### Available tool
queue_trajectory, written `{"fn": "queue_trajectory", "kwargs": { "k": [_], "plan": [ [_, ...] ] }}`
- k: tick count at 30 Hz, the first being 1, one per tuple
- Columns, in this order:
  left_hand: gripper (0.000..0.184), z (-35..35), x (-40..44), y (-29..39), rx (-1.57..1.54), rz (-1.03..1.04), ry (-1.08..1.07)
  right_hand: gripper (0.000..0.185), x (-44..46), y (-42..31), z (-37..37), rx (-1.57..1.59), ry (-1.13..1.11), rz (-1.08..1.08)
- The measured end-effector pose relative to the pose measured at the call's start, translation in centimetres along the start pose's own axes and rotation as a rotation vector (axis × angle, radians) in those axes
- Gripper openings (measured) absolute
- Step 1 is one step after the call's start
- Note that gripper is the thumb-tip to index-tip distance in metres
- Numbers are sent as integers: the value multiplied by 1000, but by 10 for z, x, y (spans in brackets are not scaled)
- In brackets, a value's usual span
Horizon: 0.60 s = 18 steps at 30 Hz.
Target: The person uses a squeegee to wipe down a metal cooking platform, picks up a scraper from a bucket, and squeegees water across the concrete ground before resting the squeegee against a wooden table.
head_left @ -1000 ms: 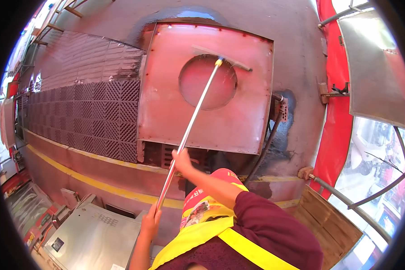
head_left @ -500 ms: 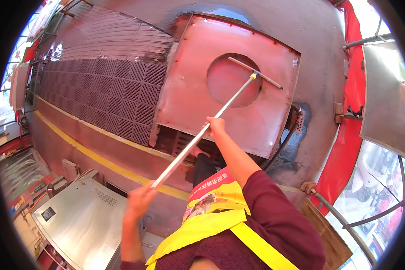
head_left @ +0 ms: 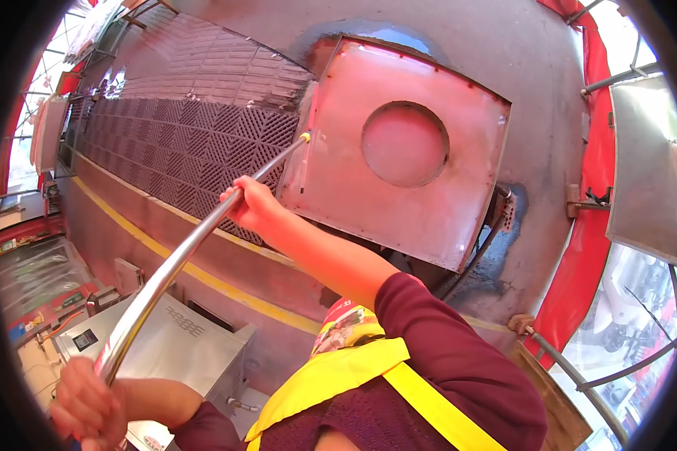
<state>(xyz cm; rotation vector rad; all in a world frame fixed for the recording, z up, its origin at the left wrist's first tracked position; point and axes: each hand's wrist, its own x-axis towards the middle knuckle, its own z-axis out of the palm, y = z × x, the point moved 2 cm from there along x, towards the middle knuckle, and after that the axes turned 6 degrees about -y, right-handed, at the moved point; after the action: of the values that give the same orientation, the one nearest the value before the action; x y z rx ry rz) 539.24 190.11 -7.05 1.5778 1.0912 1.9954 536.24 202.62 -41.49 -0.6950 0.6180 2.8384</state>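
Stretching ahead of me, the grey floor (head_left: 545,128) surrounds one square metal panel (head_left: 338,165), lit pink, with one round opening (head_left: 405,143) in it. Two wet patches (head_left: 513,237) show, one beyond the panel, one at its right. Dark ribbed mats (head_left: 195,150) lie left, one red sheet (head_left: 568,293) hangs right, and one metal cabinet (head_left: 192,342) stands lower left. My two hands share one pole (head_left: 178,261): my right hand (head_left: 247,201) curls around its middle, my left hand (head_left: 86,406), blurred, wraps its near end. Its one yellow collar (head_left: 305,137) is at the panel's left edge.
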Motion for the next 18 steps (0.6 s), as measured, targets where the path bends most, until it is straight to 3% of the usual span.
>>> {"fn": "queue_trajectory", "kwargs": {
  "k": [1,2,4,6,11,15,18],
  "plan": [
    [34,2,1,-15,145,63,80,8,12,-6,-4,49,21,-26],
    [32,7,4,-35,157,0,51,7,24,-17,-11,71,60,-70],
    [30,24,7,-91,190,-211,-94,8,53,-50,-38,12,113,-28],
    [29,49,17,-118,180,-229,-185,8,51,-86,-49,51,118,31],
    [29,72,46,-140,147,-235,-263,7,32,-122,-43,-3,107,-34],
    [29,74,64,-137,156,-234,-156,7,-26,-152,-18,-61,137,-115],
    [29,96,67,-141,105,-241,-251,7,-45,-169,-19,-93,149,-177]
  ]
}}
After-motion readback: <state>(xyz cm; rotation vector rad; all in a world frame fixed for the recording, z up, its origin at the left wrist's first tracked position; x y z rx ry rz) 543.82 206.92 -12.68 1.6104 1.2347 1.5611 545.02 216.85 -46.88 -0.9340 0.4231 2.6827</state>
